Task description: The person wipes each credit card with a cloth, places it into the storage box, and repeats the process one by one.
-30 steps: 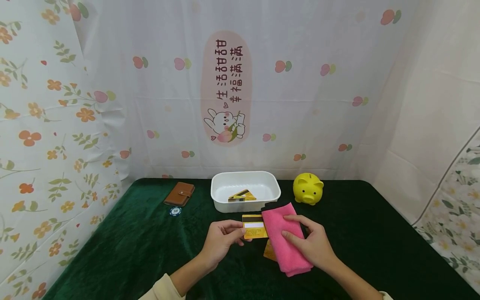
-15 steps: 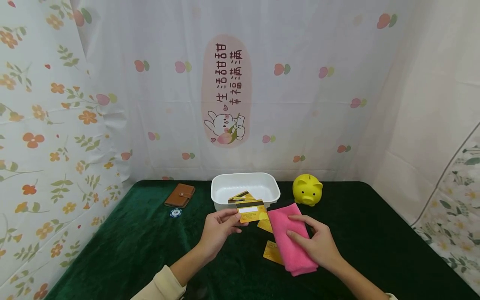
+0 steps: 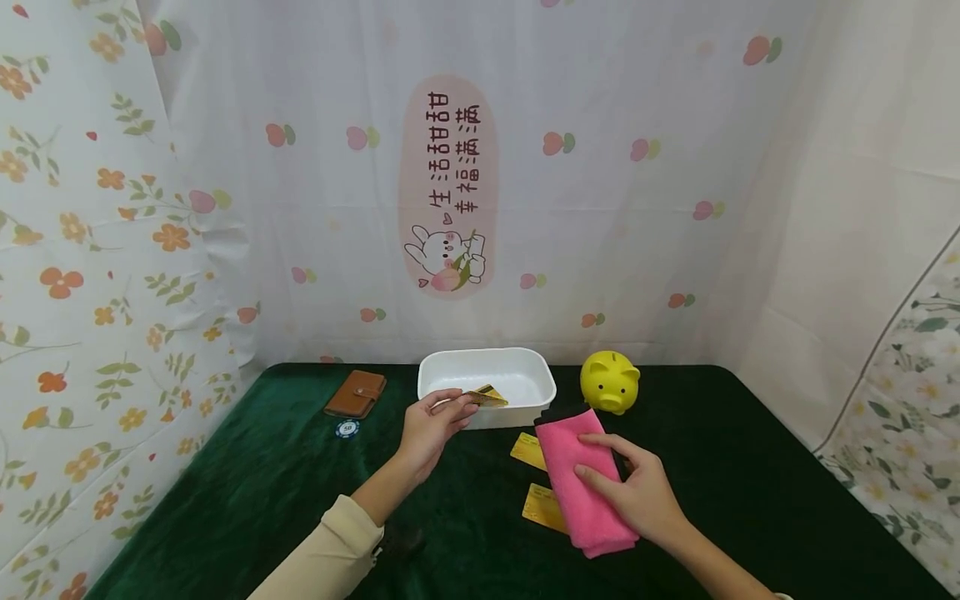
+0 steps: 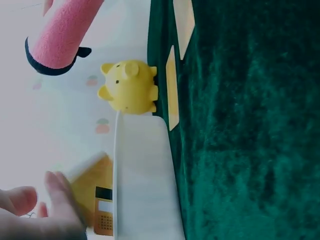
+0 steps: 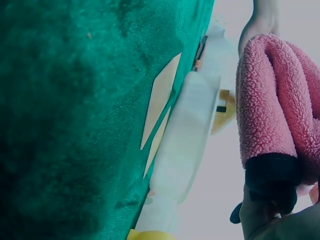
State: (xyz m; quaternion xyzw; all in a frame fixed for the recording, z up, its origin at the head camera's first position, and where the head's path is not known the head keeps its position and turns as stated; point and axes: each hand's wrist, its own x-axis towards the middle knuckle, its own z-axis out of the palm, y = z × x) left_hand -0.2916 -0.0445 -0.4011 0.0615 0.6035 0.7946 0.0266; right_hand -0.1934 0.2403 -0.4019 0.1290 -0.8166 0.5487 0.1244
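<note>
My left hand [image 3: 431, 427] is over the left front of a white basin [image 3: 450, 367], pinching a gold bank card [image 4: 92, 187] between thumb and fingers; in the head view this card is tilted almost edge-on. More gold cards [image 3: 495, 391] lie inside the basin, overlapped by the held one. My right hand [image 3: 637, 483] grips a folded pink cloth [image 3: 581, 475], thumb and fingers spread across it; its far end shows black in the right wrist view. Under the cloth's left edge, two gold cards, one farther [image 3: 528, 451] and one nearer [image 3: 543, 507], lie flat on green velvet.
A yellow piggy bank [image 3: 610, 383] stands right of the basin at the back. A brown wallet [image 3: 356, 394] and a blue-and-white poker chip [image 3: 347, 428] lie at the back left. Patterned curtains rise behind and along both sides of the green-covered table [image 3: 300, 500].
My left hand has carried the card from beside the cloth up and left to the basin, turning it edge-on. The cloth has shifted slightly right, uncovering the two cards on the table.
</note>
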